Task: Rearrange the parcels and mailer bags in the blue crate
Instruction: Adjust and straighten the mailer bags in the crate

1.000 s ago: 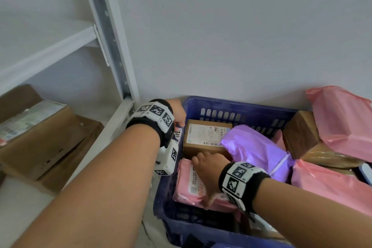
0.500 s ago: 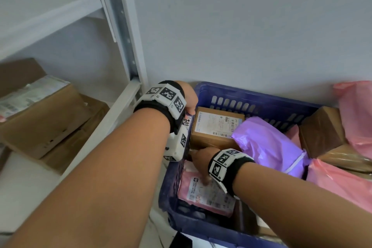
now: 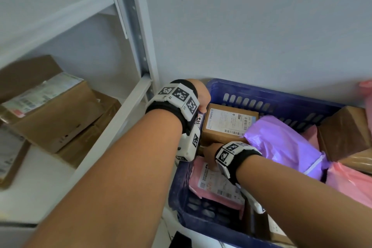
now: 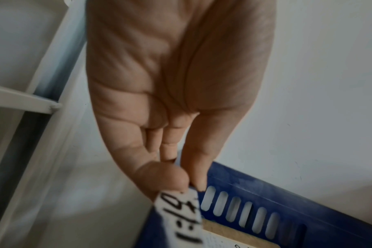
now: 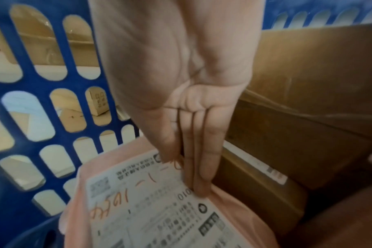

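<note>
The blue crate stands against the wall. My left hand pinches its far left rim corner, thumb and fingers closed over a white handwritten label. A pink mailer bag with a printed label lies flat at the crate's left side. My right hand presses straight fingers on the mailer's far end, beside a labelled brown box. A purple mailer bag leans over the box's right side.
More pink bags and a brown parcel fill the crate's right half. A white metal shelf upright stands just left of the crate. Cardboard boxes sit on the low shelf.
My right hand slid along the pink mailer from its middle to its far end by the brown box, and the mailer sank lower. The left hand stayed on the rim.
</note>
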{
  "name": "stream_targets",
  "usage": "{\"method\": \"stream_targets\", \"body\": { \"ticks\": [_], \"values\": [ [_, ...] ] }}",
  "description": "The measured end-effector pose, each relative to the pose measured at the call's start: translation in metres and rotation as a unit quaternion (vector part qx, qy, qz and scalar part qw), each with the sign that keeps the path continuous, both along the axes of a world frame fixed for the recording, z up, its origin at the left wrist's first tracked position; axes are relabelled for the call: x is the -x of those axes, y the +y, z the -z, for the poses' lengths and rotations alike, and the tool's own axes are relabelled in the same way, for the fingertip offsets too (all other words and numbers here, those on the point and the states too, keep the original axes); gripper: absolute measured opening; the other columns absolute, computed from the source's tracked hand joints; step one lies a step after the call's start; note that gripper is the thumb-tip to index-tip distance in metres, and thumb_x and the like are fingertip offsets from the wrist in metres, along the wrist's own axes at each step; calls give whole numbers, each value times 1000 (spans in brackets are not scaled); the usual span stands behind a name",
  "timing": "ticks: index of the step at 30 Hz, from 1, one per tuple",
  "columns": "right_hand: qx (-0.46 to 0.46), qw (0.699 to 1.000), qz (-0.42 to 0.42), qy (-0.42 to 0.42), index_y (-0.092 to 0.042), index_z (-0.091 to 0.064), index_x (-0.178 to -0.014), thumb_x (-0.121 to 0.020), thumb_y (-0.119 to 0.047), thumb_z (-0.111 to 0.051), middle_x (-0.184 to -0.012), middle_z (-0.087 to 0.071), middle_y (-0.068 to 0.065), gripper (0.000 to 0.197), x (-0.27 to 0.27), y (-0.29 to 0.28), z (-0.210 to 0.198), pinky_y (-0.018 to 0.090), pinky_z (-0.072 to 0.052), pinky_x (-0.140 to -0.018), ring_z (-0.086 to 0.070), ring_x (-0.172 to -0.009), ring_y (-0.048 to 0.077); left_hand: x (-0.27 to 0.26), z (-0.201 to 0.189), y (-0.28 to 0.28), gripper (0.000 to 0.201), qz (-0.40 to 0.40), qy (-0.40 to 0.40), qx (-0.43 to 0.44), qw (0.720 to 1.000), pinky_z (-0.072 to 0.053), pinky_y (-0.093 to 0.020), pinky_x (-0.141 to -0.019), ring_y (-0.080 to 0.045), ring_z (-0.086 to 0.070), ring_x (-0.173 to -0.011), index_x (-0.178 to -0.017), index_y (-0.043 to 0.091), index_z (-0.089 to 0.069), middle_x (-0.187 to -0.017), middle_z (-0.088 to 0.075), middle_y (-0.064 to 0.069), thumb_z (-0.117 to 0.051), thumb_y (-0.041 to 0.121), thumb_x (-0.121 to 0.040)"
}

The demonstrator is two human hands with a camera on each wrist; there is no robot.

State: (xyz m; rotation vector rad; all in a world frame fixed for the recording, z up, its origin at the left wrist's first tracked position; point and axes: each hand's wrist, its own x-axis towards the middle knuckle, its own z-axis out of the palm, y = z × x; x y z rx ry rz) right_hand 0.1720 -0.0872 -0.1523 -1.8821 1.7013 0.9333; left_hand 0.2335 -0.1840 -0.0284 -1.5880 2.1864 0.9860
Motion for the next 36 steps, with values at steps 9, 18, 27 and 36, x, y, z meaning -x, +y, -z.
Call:
{"method": "stream_targets", "body": {
  "ticks": [9, 18, 27, 36],
  "values": [
    [-1, 1000, -3, 2, -2, -52, -133, -97, -15, -52, -133, -55, 13, 38, 7, 8, -35, 33, -44, -95, -53, -123, 30, 2, -6, 2, 23, 15, -37, 37, 999, -51, -43, -99, -29, -67, -110, -107, 1, -65, -116, -70, -15, -66, 15, -89],
    [58, 993, 100, 20, -3, -63, -118, -95, -19, -55, -118, -67, 12, 29, 68, 35, -85, 31, -48, -90, -64, -107, 26, 27, -20, 24, 39, 74, -78, 207, 972, -52, -36, -81, -34, -62, -104, -107, 8, -60, -102, -62, -10, -75, 17, -73],
    [108, 975, 176, 80, -6, -70, -101, -75, -24, -77, -97, -68, 11, 33, 156, 66, -105, 32, -54, -81, -65, -91, 28, 76, -8, 57, 39, 220, -8, 159, 962, -54, -36, -93, -24, -64, -109, -120, 8, -67, -123, -65, -7, -73, 17, -83],
    [102, 976, 189, -34, -25, -63, -95, -64, -63, -68, -91, -70, 0, 49, 129, 83, -77, 30, -55, -74, -66, -80, 22, 79, 33, 59, 42, 215, 29, 88, 972, -46, -34, -103, -23, -54, -124, -129, 12, -61, -137, -55, -6, -68, 14, -88]
  ]
}}
